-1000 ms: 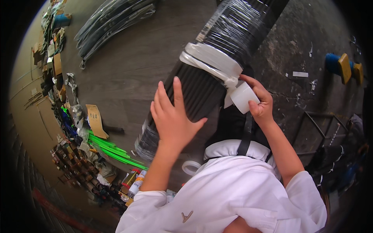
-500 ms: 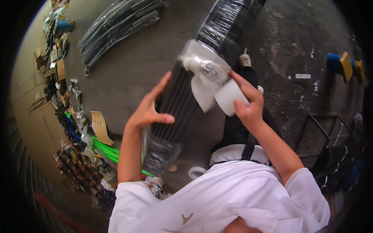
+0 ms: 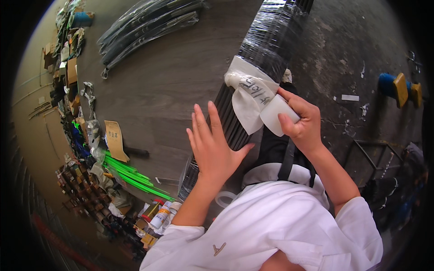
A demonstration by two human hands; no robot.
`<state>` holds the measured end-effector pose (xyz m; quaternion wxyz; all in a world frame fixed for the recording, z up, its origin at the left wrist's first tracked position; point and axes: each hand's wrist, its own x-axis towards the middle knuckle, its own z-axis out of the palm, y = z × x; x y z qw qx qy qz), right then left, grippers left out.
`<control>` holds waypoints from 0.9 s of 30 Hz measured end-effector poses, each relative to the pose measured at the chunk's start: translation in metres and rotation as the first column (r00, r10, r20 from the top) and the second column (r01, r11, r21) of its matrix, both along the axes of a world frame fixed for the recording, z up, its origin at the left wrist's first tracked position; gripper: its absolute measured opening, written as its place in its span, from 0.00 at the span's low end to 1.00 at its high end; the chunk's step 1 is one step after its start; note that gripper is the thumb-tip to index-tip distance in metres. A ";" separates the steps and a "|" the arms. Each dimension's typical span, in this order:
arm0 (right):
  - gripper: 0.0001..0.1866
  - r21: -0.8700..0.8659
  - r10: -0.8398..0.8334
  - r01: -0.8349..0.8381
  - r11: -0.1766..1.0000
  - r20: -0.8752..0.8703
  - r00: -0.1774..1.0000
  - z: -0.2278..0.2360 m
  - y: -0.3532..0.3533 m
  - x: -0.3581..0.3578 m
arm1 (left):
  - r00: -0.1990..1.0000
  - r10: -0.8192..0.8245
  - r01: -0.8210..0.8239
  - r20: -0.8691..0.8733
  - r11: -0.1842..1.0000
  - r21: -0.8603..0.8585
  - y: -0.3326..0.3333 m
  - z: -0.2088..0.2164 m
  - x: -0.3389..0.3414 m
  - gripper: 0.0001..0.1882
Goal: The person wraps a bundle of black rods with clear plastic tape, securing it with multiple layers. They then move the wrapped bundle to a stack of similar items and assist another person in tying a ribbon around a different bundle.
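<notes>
Shifted since half a second ago: the left hand [image 3: 214, 151], from the near left edge of the rod bundle to over its lower stretch; the white tape band [image 3: 253, 86], slightly down and right.

Left hand: fingers spread, grasping nothing that I can see; from my camera I cannot tell whether the palm touches the rods.

Right hand [image 3: 304, 116]: closed on a white tape roll [image 3: 276, 116], thumb on the near side, other fingers partly hidden behind it.

Bundle of black rods [image 3: 229, 119]: one, slanting across the right side of the tabletop [image 3: 149, 99]; far end cut off by my upper edge, near end partly covered by the left forearm. Clear film [image 3: 269, 31] over its upper part, glare masking the rods beneath.

Tape band: around the bundle, dark handwriting on it, loose flap hanging; its join with the roll is hard to make out.

Second white ring [image 3: 224, 198]: partly hidden by the shirt [image 3: 271, 221].

Film-wrapped dark lengths [image 3: 149, 29]: upper left, top cut off.

Green strips [image 3: 131, 174]: left, ends lost among clutter.

Shoe [image 3: 287, 75]: mostly concealed behind the bundle.
</notes>
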<state>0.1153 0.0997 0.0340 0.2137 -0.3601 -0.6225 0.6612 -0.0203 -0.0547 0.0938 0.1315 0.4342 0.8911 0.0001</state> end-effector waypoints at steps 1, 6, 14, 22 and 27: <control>0.18 0.019 0.027 -0.026 0.999 -0.025 0.999 -0.001 0.002 0.001 | 0.998 0.018 -0.022 0.055 0.998 0.063 0.000 -0.002 -0.004 0.68; 0.17 0.015 0.139 -0.138 0.990 -0.152 0.979 -0.026 0.009 0.016 | 0.979 -0.024 -0.015 0.201 0.981 0.191 -0.001 0.000 -0.031 0.64; 0.17 -0.070 0.124 -0.132 0.989 -0.110 0.986 -0.024 -0.013 0.034 | 0.687 0.006 -0.148 0.727 0.980 0.132 -0.020 -0.011 -0.063 0.62; 0.17 0.034 0.125 -0.123 0.992 -0.084 0.989 -0.028 -0.010 0.010 | 0.214 0.099 -0.286 0.972 0.957 -0.035 -0.029 -0.047 -0.127 0.62; 0.19 -0.069 0.107 -0.108 0.992 -0.011 0.994 -0.049 -0.007 0.016 | 0.372 0.016 -0.138 0.928 0.990 0.038 -0.031 -0.051 -0.141 0.66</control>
